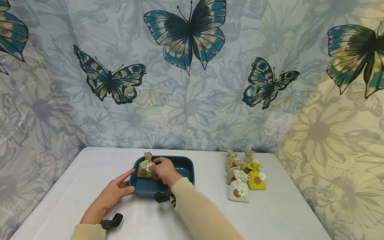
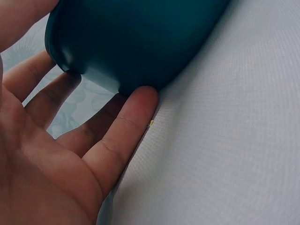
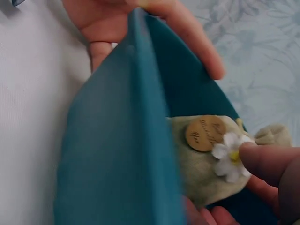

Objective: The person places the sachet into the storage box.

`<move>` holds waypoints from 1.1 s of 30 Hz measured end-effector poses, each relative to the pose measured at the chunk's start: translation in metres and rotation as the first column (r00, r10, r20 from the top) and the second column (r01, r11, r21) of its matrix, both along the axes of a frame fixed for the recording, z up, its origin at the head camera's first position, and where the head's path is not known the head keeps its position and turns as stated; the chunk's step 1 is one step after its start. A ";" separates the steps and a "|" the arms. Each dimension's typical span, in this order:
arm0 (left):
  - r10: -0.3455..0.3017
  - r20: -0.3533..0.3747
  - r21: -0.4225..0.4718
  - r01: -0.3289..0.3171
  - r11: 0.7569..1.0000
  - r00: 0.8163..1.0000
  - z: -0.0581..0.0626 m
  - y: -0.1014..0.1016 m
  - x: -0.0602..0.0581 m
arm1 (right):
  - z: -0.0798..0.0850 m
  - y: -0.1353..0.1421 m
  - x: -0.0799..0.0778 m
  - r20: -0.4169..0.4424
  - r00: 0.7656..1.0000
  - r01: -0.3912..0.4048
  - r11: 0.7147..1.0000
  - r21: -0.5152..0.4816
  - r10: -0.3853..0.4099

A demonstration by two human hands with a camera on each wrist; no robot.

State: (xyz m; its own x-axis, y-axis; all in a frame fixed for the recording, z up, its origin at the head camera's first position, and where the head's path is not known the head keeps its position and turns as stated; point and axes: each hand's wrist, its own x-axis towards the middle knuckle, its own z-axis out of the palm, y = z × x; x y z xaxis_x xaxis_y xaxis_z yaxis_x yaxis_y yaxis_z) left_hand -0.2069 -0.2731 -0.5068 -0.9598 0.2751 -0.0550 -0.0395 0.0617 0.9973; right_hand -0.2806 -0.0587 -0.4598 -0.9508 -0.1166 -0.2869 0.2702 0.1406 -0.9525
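Note:
A greenish-beige sachet (image 1: pixel 145 170) with a tied neck, a round tag and a white flower stands upright in the left part of a blue rectangular tray (image 1: pixel 186 161). My right hand (image 1: pixel 165 170) reaches over the tray and pinches the sachet by its right side; in the right wrist view the thumb (image 3: pixel 272 164) presses next to the flower (image 3: pixel 230 157). At the tray's left end my left hand (image 1: pixel 112 193) touches the outer wall with extended fingers. The left wrist view shows those fingertips (image 2: pixel 143 96) against the tray's side (image 2: pixel 126 42).
To the right on the white tablecloth (image 1: pixel 207 213) several sachets stand grouped: a white one (image 1: pixel 238 190) in front, a yellow one (image 1: pixel 256 180) beside it, and beige ones (image 1: pixel 230 161) behind. A butterfly-patterned cloth (image 1: pixel 192 126) hangs along the table's back edge.

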 end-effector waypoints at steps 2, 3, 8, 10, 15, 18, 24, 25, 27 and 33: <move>0.005 0.005 -0.007 -0.005 1.000 1.000 0.000 0.000 0.000 | 0.002 0.005 0.000 0.002 1.000 -0.009 1.000 -0.020 0.009; 0.011 0.009 -0.013 -0.011 1.000 1.000 0.000 -0.001 0.000 | 0.003 0.007 -0.001 0.000 1.000 -0.017 0.999 -0.028 0.017; 0.008 0.006 -0.026 -0.008 1.000 1.000 0.001 0.000 0.000 | 0.003 0.025 -0.005 0.009 0.999 -0.050 0.994 -0.094 0.051; -0.002 0.005 -0.022 0.002 1.000 1.000 0.000 0.001 0.000 | 0.005 0.033 -0.006 0.014 0.999 -0.049 0.990 -0.131 0.051; 0.018 0.034 -0.031 -0.017 0.999 0.999 -0.002 0.002 0.002 | 0.013 0.054 0.000 -0.016 0.999 -0.037 0.968 -0.247 0.034; 0.029 0.044 -0.046 -0.027 0.999 0.999 -0.002 0.002 0.002 | 0.021 0.070 0.007 -0.072 0.997 -0.046 0.947 -0.317 0.024; 0.033 0.038 -0.063 -0.030 0.998 0.999 0.001 0.004 0.002 | 0.039 0.113 0.018 -0.169 0.985 -0.051 0.921 -0.387 -0.017; 0.035 0.041 -0.063 -0.033 0.997 0.999 0.001 0.004 0.002 | 0.042 0.121 0.019 -0.178 0.984 -0.046 0.920 -0.390 -0.026; 0.039 0.043 -0.062 -0.037 0.997 0.998 0.001 0.004 0.002 | 0.047 0.138 0.021 -0.200 0.979 -0.044 0.918 -0.394 -0.039; 0.050 0.037 -0.068 -0.048 0.997 0.998 0.001 0.006 0.002 | 0.063 0.201 0.034 -0.243 0.968 -0.042 0.920 -0.390 -0.059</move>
